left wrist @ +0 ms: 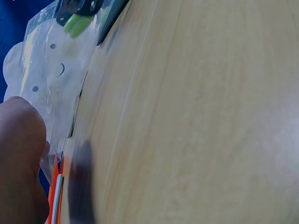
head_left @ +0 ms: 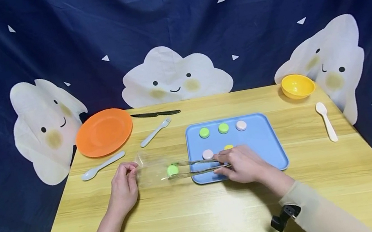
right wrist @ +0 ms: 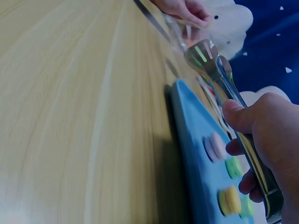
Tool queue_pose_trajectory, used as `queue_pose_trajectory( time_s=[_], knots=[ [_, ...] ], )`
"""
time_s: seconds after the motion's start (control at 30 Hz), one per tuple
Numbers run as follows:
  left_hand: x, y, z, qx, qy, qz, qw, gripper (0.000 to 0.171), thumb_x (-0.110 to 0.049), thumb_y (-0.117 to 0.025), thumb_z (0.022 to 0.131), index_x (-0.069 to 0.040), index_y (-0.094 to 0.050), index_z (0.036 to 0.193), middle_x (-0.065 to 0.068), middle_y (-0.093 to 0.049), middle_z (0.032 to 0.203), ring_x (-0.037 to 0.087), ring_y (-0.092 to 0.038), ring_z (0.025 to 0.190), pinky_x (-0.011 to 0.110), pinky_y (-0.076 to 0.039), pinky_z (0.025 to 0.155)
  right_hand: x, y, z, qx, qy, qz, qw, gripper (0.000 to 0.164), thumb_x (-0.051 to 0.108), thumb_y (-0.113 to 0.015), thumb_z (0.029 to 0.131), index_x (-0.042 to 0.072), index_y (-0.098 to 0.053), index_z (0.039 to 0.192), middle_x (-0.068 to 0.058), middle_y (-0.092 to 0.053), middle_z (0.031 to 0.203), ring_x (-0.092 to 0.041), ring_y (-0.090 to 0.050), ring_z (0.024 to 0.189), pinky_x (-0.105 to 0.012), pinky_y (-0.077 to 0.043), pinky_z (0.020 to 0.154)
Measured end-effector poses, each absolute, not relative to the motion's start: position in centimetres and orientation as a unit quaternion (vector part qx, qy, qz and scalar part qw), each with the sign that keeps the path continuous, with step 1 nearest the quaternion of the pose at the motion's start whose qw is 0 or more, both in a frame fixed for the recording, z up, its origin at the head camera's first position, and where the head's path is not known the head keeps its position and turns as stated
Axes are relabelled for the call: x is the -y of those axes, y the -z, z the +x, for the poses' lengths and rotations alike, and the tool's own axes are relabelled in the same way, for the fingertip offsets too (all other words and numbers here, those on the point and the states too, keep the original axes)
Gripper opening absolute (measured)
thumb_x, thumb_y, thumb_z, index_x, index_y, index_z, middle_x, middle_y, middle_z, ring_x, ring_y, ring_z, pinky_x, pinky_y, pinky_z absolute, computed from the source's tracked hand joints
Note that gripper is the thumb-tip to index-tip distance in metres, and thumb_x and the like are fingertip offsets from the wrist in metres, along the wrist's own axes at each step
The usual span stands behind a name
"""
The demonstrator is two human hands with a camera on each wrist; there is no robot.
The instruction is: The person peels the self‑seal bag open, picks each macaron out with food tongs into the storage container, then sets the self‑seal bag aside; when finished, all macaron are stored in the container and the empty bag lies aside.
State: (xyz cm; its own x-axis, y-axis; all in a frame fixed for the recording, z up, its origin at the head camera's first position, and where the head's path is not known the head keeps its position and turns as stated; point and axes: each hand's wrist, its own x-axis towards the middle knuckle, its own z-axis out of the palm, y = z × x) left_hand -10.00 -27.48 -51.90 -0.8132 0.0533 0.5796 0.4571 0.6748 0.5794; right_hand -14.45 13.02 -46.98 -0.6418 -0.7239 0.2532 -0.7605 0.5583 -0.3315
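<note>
My left hand (head_left: 123,185) pinches the edge of a clear plastic bag (head_left: 151,171), held up over the wooden table. In my right hand (head_left: 241,164) are metal tongs (head_left: 201,171), reaching left from above the blue tray (head_left: 268,136). A green macaron (head_left: 172,170) sits between the tong tips and overlaps the bag's right end in the head view. On the tray, two green macarons (head_left: 223,128) and a pink macaron (head_left: 241,125) form the back row. Nearer lie another pink macaron (head_left: 207,154) and a yellow macaron (head_left: 228,147), partly hidden by my right hand.
An orange plate (head_left: 104,132) stands at the back left, with a white spoon (head_left: 103,166), a white fork (head_left: 155,132) and a black knife (head_left: 155,114) around it. At the right are a yellow bowl (head_left: 298,86) and another white spoon (head_left: 327,122). A dark curtain (head_left: 169,19) hangs behind the table.
</note>
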Motion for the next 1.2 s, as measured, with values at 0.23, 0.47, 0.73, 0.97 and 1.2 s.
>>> queue_pose_trajectory(
  time_s=[0.23,0.47,0.73,0.97,1.2],
  knots=[
    [27.8,52.3,-9.9,0.88,0.373,-0.141,0.257,0.013,0.013,-0.061,0.1,0.002,-0.055,0.098,0.016,-0.068,0.109,0.034,-0.067,0.101,0.01,-0.042,0.101,-17.1,46.1,-14.2,0.889,-0.215,0.399,0.068,0.033,0.035,-0.079,0.097,0.011,-0.079,0.119,0.001,-0.077,0.105,-0.009,-0.064,0.067,-0.034,-0.054,0.059],
    [27.9,52.4,-9.7,0.876,0.373,-0.146,0.269,0.016,0.016,-0.062,0.098,0.002,-0.055,0.098,0.016,-0.068,0.108,0.034,-0.068,0.1,0.009,-0.043,0.099,-21.8,45.3,-13.9,0.907,-0.198,0.355,0.106,0.035,0.037,-0.083,0.091,0.013,-0.08,0.117,-0.002,-0.079,0.11,-0.014,-0.071,0.074,-0.032,-0.048,0.052],
    [27.9,52.5,-9.7,0.879,0.364,-0.148,0.27,0.017,0.017,-0.062,0.097,0.002,-0.056,0.099,0.016,-0.068,0.108,0.033,-0.067,0.1,0.01,-0.043,0.097,-27.4,44.8,-13.1,0.924,-0.198,0.298,0.132,0.042,0.029,-0.09,0.083,0.006,-0.081,0.117,-0.013,-0.079,0.11,-0.025,-0.074,0.071,-0.031,-0.043,0.046],
    [27.8,52.6,-9.8,0.88,0.363,-0.147,0.267,0.015,0.015,-0.062,0.098,0.001,-0.056,0.099,0.015,-0.068,0.108,0.03,-0.066,0.098,0.012,-0.044,0.091,-31.1,45.0,-12.4,0.935,-0.187,0.26,0.149,0.037,0.027,-0.092,0.079,0.011,-0.082,0.111,-0.01,-0.079,0.104,-0.017,-0.068,0.067,-0.037,-0.045,0.049],
    [27.7,52.6,-9.8,0.881,0.364,-0.146,0.266,0.014,0.016,-0.061,0.099,0.002,-0.056,0.099,0.016,-0.068,0.108,0.029,-0.066,0.096,0.011,-0.044,0.089,-32.7,45.9,-12.4,0.945,-0.179,0.241,0.133,0.033,0.025,-0.092,0.08,0.015,-0.081,0.11,-0.003,-0.079,0.098,-0.013,-0.063,0.066,-0.038,-0.044,0.05]
  ],
)
